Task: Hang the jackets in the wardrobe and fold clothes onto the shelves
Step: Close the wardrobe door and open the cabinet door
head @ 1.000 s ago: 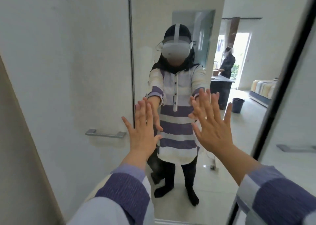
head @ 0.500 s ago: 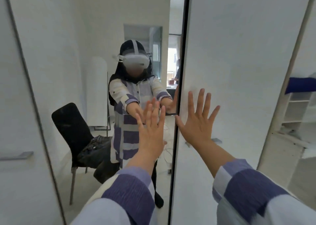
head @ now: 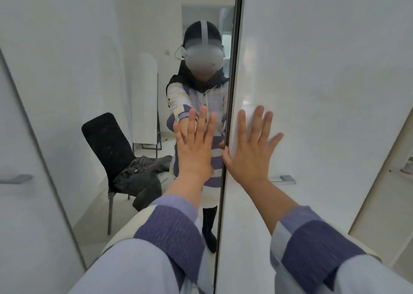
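Both hands were held flat with the fingers spread apart and nothing clasped in either. The left hand (head: pixel 195 150) was laid against the mirrored door panel (head: pixel 134 47), its fingertips pointing upward. The right hand (head: pixel 250 152) was pressed on the white wardrobe door (head: pixel 324 70), its thumb set at the dark vertical edge (head: pixel 230 114) between the two panels. A metal handle (head: pixel 282 179) was seen just beyond the right wrist, lower than the fingers. In the mirror, left of the left fingers and below them, a black chair (head: pixel 105 141) was reflected, with a dark jacket (head: pixel 138 175) heaped on its seat and hanging over the front. Striped sleeves (head: pixel 169 231) were worn on both forearms.
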Tool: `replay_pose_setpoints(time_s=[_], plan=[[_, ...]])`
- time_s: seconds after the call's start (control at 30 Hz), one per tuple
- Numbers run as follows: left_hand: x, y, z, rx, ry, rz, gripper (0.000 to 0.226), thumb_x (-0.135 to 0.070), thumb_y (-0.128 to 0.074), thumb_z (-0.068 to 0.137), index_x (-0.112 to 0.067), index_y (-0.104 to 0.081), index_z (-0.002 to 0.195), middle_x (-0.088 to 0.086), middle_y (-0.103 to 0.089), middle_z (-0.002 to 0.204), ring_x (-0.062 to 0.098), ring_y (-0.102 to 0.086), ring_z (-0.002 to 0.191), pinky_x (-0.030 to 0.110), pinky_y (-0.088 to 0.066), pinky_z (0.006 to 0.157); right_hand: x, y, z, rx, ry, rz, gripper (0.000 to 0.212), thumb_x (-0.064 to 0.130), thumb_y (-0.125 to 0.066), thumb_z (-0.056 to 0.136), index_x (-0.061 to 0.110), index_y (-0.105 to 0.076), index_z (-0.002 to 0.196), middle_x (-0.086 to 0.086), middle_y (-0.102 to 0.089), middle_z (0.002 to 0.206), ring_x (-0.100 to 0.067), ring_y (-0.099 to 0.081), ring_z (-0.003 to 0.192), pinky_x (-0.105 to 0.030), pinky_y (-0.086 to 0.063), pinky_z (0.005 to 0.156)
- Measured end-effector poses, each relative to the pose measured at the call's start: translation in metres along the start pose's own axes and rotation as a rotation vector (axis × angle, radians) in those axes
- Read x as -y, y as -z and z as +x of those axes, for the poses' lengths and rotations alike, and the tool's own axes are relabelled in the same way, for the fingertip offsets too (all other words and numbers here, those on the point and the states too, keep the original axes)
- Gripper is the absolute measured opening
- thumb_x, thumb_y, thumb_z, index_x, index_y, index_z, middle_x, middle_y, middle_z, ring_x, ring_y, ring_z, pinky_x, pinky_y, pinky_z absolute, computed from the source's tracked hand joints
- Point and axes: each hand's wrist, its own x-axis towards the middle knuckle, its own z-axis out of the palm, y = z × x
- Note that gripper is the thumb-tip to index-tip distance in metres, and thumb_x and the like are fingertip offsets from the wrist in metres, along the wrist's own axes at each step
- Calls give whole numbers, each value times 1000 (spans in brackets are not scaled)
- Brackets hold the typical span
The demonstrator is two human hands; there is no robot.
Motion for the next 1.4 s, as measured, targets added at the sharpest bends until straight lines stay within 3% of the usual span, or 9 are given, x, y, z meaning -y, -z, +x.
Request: replay_pose_setpoints(time_s=[0.43, 0.7, 0.77, 0.87, 0.93, 1.03, 1.13, 1.27, 1.4], plan=[[8, -4, 0, -16, -37, -2, 148, -51, -82, 57, -14, 31, 144, 9, 39, 150, 33, 32, 139, 61, 11, 109, 24, 35, -27, -3, -143, 7, 105, 21, -64, 71, 16, 3, 151, -22, 6, 158, -41, 7, 146, -65, -24, 109], [16, 0, -4, -26, -98, -51, 145, -47, -84, 57, -12, 23, 148, 12, 32, 153, 35, 35, 137, 63, 10, 109, 23, 80, -70, -33, -256, -77, 101, 18, -63, 77, 17, 5, 151, -10, 6, 161, -29, 0, 148, -52, -13, 116], [12, 2, -11, 2, -141, -147, 139, -53, -79, 63, -13, 25, 147, 13, 35, 151, 37, 36, 136, 64, 13, 107, 22, 96, -82, -44, -291, -117, 100, 18, -63, 79, 16, 7, 151, -8, 7, 161, -26, -2, 148, -49, -12, 118], [-19, 13, -41, 130, -287, -442, 120, -75, -49, 76, -16, 31, 143, 12, 38, 150, 36, 33, 138, 64, 21, 102, 24, 121, -97, -150, -322, -172, 102, 10, -65, 74, 13, 1, 151, -11, 3, 159, -28, -7, 147, -58, -17, 115], [-51, 22, -68, 251, -381, -615, 112, -75, -41, 80, -19, 34, 141, 10, 37, 151, 34, 34, 138, 62, 19, 105, 30, 142, -95, -273, -247, -208, 96, 11, -64, 72, 15, -8, 149, -13, -3, 156, -32, -8, 146, -64, -16, 113], [-88, 31, -102, 391, -479, -656, 100, -70, -35, 86, -22, 30, 145, 9, 30, 155, 34, 31, 140, 61, 22, 104, 47, 168, -68, -347, 85, -276, 74, 17, -56, 80, 18, -24, 147, -13, -16, 156, -31, -14, 146, -57, -11, 117], [-103, 39, -116, 536, -543, -570, 87, -64, -25, 92, -17, 20, 149, 12, 24, 157, 39, 28, 140, 65, 19, 104, 49, 175, -41, -90, 204, -485, 69, 13, -51, 87, 18, -23, 150, -11, -17, 159, -28, -8, 148, -51, -5, 120], [-117, 51, -120, 596, -562, -662, 94, -69, -27, 89, -20, 31, 144, 6, 40, 149, 33, 36, 136, 62, 18, 106, 3, 184, -52, 388, -58, -1074, 83, 45, -44, 92, 7, -3, 152, -26, 6, 157, -42, 12, 145, -62, 15, 110], [-146, 58, -123, 586, -652, -675, 106, -81, -27, 79, -21, 35, 141, 5, 44, 147, 30, 38, 135, 62, 15, 109, -37, 199, -75, 500, -135, -1312, 78, 49, -24, 96, 0, 3, 150, -30, 10, 154, -47, 15, 142, -65, 19, 106]])
